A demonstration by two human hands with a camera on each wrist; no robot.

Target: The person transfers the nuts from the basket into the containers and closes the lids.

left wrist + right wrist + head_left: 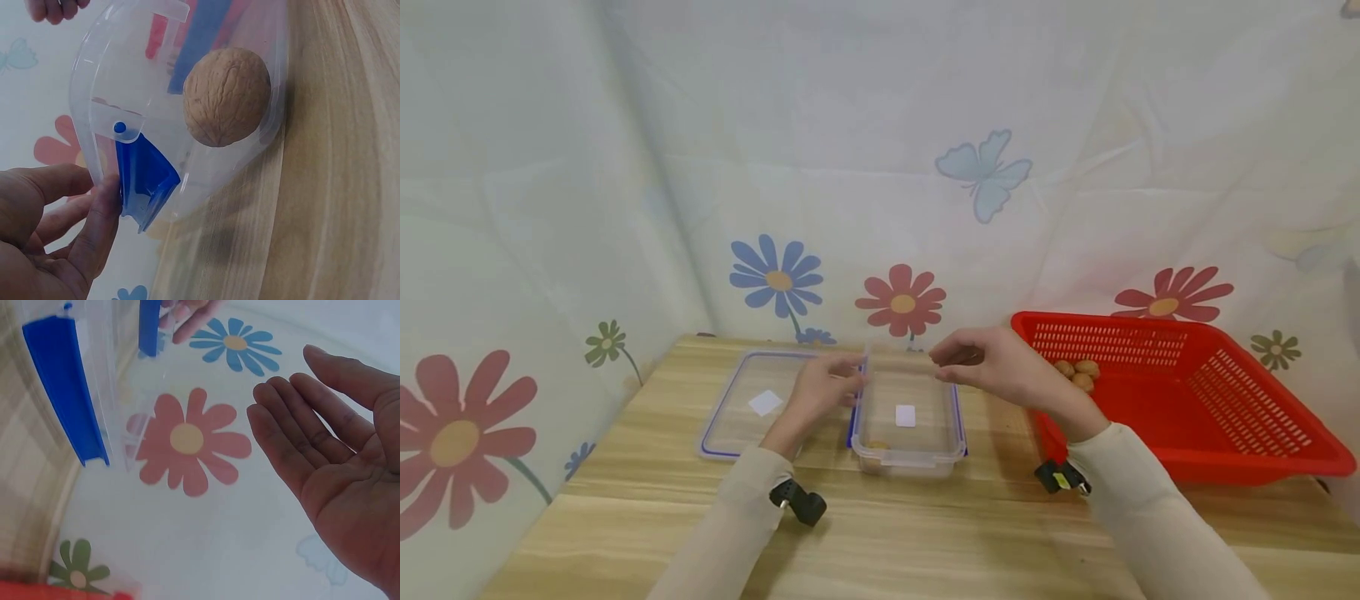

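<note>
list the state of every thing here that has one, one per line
clear container: open, lid off, upright on the table, one walnut inside
walnut: whole, lying in a corner of the container
lid: off, lying flat beside the container
blue latch: unclipped, swung out
red basket: upright, a few walnuts inside
left hand: touching the container's side by the latch
right hand: empty, held above the container

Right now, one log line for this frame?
left hand: touching clear container at blue clip | right hand: open, empty, above container | container: one walnut | lid: off, left | red basket: walnuts
</note>
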